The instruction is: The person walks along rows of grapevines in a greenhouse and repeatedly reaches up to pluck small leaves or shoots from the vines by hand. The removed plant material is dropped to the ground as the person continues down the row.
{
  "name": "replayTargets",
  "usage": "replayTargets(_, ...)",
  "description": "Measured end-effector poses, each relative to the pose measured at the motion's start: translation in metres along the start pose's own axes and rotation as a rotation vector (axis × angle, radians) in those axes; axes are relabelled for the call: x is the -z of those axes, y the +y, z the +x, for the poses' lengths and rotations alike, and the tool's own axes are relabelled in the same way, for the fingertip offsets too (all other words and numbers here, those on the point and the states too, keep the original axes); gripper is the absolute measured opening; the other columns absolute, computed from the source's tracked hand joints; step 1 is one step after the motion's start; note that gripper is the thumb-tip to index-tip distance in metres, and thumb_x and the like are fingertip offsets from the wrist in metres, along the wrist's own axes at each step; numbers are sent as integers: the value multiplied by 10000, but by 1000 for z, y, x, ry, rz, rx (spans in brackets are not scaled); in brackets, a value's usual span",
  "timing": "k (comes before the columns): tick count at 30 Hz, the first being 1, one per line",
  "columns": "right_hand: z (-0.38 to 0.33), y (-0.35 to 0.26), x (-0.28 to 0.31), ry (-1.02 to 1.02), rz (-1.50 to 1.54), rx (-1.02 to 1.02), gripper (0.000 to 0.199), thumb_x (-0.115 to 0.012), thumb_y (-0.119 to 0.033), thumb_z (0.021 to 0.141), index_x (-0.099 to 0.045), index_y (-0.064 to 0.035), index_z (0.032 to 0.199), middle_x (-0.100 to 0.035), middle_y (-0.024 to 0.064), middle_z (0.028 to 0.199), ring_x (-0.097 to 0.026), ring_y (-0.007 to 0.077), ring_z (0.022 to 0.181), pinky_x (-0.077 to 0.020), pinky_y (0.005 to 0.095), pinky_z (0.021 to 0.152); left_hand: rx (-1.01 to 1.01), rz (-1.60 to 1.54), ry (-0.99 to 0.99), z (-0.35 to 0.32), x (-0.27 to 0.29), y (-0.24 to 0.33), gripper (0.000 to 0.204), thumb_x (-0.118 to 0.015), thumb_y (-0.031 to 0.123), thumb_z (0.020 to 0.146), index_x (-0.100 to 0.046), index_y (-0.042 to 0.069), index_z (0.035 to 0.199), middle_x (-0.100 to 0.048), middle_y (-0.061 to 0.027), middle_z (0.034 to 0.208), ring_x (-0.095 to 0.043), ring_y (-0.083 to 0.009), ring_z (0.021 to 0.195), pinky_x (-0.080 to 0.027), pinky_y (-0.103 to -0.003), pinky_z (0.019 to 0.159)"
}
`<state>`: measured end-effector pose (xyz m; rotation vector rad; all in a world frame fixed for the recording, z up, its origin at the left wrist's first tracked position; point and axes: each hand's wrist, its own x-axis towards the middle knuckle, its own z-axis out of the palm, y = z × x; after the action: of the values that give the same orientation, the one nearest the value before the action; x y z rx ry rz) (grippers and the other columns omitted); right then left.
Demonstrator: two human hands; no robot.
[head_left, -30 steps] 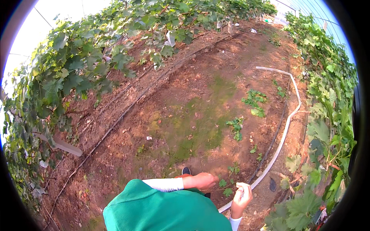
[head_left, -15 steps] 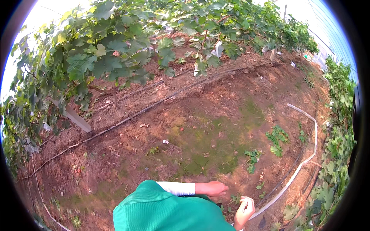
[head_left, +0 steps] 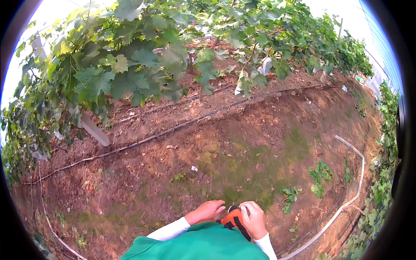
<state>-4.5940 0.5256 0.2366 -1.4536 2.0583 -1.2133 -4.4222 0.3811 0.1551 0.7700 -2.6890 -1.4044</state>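
A: Left side first. Vine canopy fills upper left, grey post leaning under it, dark drip line running across the bare soil.

B: Hands?

A: Low centre, above the green top. Left hand has fingers loosely curled and rests just left of the orange-and-black tool, touching or nearly so (can't tell which).

B: And right?

A: Right hand is closed over the tool's right side, fingers wrapped on its upper end. Tool sits between both hands, against the chest.

B: Far right?

A: White hose curving along the soil, weeds just left of it.
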Motion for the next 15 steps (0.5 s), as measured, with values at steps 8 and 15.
replayTargets(8,129,28,-39,-250,38,182,118,-636,-95,882,-684,-4,941,-695,151,950,-671,331,878,-537,409,783,102,-36,202,64,76,-45,397,-527,311,993,-577,12,1251,-675,-249,1065,-647,-429,984,-516,-485,841)
replayTargets(15,276,65,-50,-213,-16,199,109,-633,-114,884,-684,-28,928,-680,144,906,-660,342,863,-531,418,777,35,71,421,194,199,-64,368,-553,271,979,-589,11,1236,-674,-235,1070,-662,-405,961,-528,-451,832)
